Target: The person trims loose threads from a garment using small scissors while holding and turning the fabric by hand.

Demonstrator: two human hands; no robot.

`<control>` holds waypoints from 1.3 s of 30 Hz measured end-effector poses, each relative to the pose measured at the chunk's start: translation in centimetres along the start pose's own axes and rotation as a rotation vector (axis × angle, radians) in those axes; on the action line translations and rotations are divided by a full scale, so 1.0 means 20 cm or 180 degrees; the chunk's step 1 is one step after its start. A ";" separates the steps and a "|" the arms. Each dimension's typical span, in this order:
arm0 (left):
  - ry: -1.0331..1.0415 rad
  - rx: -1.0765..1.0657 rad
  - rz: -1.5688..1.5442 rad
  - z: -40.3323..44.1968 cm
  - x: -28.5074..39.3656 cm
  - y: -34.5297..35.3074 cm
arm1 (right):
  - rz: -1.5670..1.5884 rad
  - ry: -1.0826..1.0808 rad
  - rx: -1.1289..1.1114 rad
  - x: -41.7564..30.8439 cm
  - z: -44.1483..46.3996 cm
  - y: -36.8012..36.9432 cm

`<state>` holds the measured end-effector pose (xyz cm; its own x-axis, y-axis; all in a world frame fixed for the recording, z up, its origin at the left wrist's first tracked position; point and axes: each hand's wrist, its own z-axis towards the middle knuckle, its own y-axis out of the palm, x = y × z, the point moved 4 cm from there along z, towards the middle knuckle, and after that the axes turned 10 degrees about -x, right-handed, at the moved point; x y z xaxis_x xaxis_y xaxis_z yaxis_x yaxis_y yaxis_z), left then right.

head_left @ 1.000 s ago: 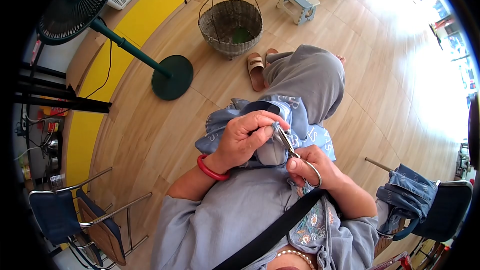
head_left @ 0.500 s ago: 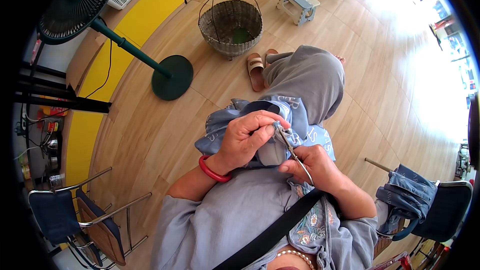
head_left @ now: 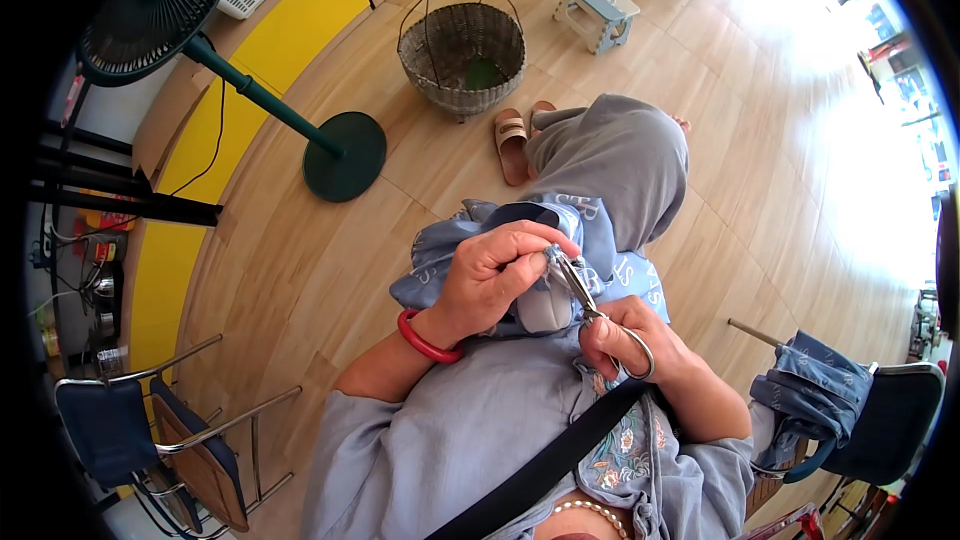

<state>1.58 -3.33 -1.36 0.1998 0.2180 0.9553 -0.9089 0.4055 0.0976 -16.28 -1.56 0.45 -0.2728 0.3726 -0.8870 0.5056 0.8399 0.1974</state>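
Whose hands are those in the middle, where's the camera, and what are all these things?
There's no robot here: these are one person's own bare hands. A single camera worn on their head looks forward and down. The left hand, with a red bracelet on its wrist, pinches a bit of blue cloth. The right hand holds metal scissors, with the blades right by that bit. On the wooden floor stand a basket, a small stool and a green fan.

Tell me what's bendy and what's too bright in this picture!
Head view: the yellow cabinets bow, probably from a wide lens; head view: glare whitens the floor at upper right, while the scissors look fairly clear.
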 end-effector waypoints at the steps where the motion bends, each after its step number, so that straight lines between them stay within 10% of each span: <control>1: 0.0025 -0.0002 0.0104 0.00 0.01 0.00 | 0.0029 0.0043 0.0013 0.00 0.00 0.00; 39: 0.0563 -0.0426 0.0827 0.02 0.03 -0.01 | 0.0166 0.0178 0.0076 -0.01 0.01 0.01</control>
<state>1.77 -3.66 -0.75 0.0387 0.4751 0.8791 -0.8840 0.4264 -0.1915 -16.07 -1.51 0.56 -0.2905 0.4378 -0.8508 0.5395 0.8093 0.2322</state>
